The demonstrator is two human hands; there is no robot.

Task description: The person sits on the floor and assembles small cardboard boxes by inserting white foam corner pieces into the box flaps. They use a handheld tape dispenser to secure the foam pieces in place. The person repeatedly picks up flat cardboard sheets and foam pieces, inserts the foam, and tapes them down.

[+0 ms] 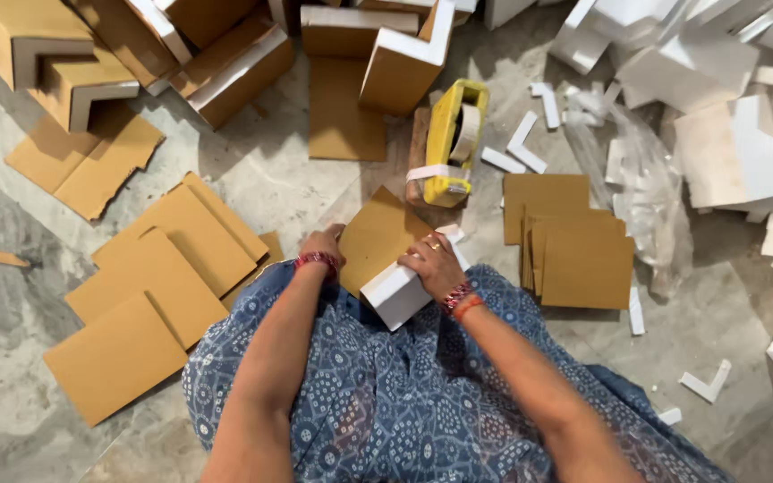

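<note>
I sit on the floor with a blue patterned cloth over my lap. My left hand (322, 245) grips the left edge of a brown cardboard square (378, 234) that lies over a white foam block (395, 293). My right hand (434, 263), with a ring and red bangles, presses down on the top of the same block and cardboard. Both sit just in front of my knees. A yellow tape dispenser (452, 139) rests on the floor just beyond them.
Loose brown cardboard sheets (149, 291) lie to the left and a stack (574, 250) to the right. Cardboard-faced foam corner pieces (225, 63) are piled at the back. White foam pieces (726, 152), scraps and clear plastic film (646, 192) fill the right side on the marble floor.
</note>
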